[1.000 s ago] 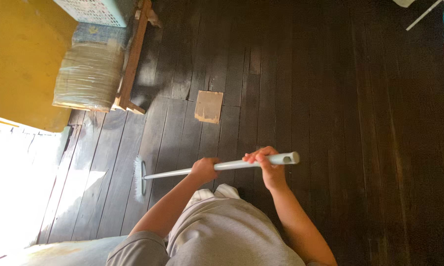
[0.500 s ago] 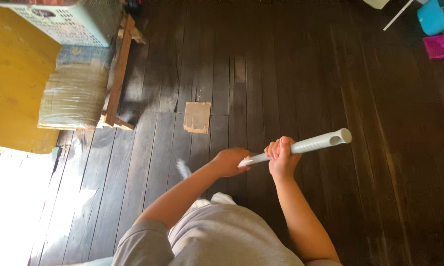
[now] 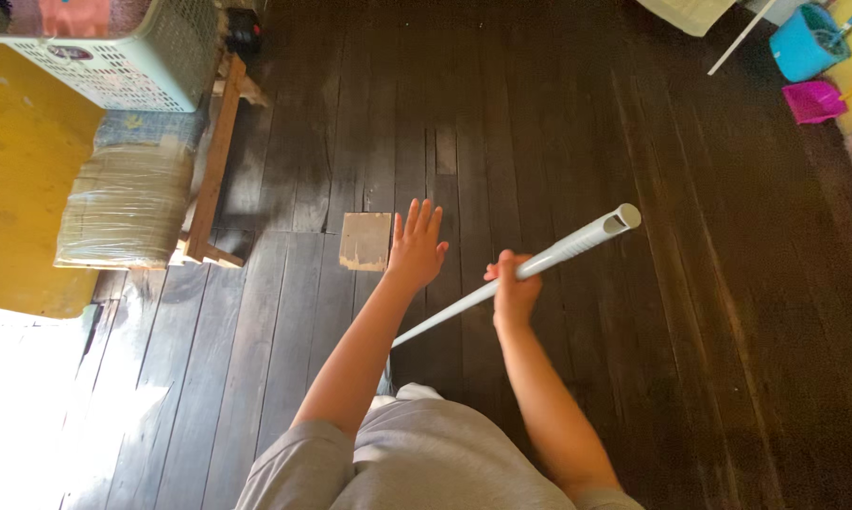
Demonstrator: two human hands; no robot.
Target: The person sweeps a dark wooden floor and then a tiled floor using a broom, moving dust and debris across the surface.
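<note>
Pale grey plastic mop handle [image 3: 539, 267] slants from low near our legs up toward the right, hollow end highest; our right hand [image 3: 514, 288] clasps it mid-shaft, our left hand [image 3: 415, 244] spread empty above dark floorboards [image 3: 690, 312].

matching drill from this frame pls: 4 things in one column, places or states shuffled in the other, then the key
1. left hand
2. right hand
3. laundry basket
4. blue bucket

A. top right corner
B. open, fingers spread, holding nothing
C. top left, above the wrapped bundle
D. closed round the pale pole

Pairs: 1-B, 2-D, 3-C, 4-A
</note>
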